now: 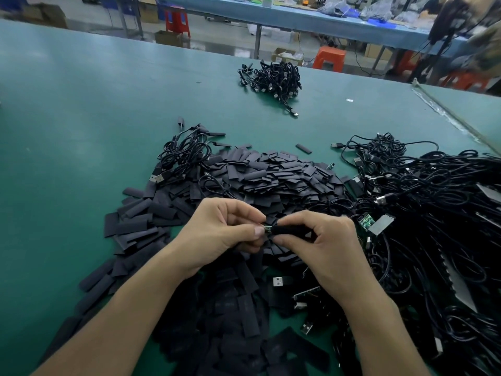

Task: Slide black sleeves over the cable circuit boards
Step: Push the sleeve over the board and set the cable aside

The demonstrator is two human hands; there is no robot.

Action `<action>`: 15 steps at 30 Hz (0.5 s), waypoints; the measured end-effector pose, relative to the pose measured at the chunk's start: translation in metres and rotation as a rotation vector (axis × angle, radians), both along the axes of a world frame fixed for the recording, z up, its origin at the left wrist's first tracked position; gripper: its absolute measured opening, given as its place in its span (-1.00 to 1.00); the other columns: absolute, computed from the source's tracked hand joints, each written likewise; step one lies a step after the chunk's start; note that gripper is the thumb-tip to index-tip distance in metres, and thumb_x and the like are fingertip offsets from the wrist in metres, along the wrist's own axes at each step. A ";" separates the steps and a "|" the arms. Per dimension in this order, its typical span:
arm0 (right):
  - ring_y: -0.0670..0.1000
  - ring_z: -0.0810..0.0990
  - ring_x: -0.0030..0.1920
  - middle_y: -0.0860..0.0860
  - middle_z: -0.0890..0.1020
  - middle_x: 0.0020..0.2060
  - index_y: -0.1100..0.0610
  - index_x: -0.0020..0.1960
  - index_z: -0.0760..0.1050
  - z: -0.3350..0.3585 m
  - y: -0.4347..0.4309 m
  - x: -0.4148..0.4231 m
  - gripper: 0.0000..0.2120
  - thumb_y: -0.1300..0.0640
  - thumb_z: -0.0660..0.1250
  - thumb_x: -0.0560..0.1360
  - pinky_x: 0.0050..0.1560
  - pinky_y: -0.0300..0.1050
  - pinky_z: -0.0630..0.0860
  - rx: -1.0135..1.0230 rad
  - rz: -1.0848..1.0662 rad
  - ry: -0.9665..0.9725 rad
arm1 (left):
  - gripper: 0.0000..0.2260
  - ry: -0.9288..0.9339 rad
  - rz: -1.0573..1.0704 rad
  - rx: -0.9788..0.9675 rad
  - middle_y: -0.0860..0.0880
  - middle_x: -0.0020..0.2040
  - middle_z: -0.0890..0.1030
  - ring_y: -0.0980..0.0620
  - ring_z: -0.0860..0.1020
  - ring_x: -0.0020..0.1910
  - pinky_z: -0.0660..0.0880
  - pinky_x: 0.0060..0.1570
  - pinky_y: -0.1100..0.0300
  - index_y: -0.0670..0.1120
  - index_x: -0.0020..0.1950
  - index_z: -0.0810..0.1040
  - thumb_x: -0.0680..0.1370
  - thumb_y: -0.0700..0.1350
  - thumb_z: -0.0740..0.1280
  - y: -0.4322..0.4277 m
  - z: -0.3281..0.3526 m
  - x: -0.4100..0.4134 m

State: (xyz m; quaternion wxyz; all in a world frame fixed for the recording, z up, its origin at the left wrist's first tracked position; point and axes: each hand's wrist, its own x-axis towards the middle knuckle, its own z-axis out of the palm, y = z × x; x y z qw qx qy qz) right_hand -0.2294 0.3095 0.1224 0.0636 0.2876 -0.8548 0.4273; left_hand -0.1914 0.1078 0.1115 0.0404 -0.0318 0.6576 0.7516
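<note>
**Sleeve meets board at centre frame**

The left hand [217, 229] pinches the exposed tip of the circuit board [267, 228]. Just right of it, the right hand [325, 240] grips the black sleeve [291, 229], its long axis running left to right, above the sleeve pile [271, 172] on the green table [81, 104].
</note>
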 end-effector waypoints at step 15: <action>-0.20 0.62 -0.17 -0.16 0.67 -0.21 0.08 -0.02 0.71 -0.003 0.000 0.000 -0.78 0.14 0.60 0.34 -0.12 -0.41 0.48 0.069 -0.003 0.142 | -0.90 -0.025 0.046 -0.015 -0.28 -0.24 0.68 -0.08 0.68 -0.33 0.61 -0.33 0.16 -0.23 -0.06 0.65 0.46 -0.38 0.47 0.000 -0.002 -0.002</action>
